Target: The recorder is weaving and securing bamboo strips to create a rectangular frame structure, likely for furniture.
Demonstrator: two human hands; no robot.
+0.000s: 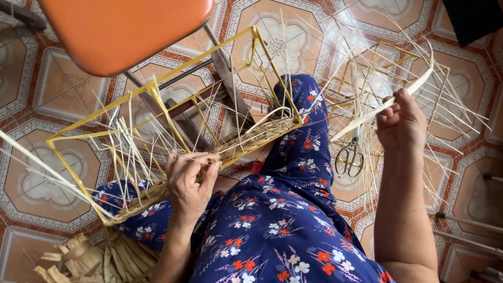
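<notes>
Head view. Our left hand [189, 181]: fingers clenched on the woven rim of the yellow wire basket frame [157, 94], which rests across our lap. Our right hand [401, 123]: fingers grasping a pale flat strip [367, 116], raised to the right. Scissors [350, 156] lie on the tiled floor [31, 183]. Orange chair seat [123, 29] above; second frame [387, 68] beyond.

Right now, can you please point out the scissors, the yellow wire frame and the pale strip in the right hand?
scissors [350, 156]: head view, on the handles.
yellow wire frame [196, 56]: head view, on the top bar.
pale strip [419, 83]: head view, above the right hand [402, 124].
</notes>
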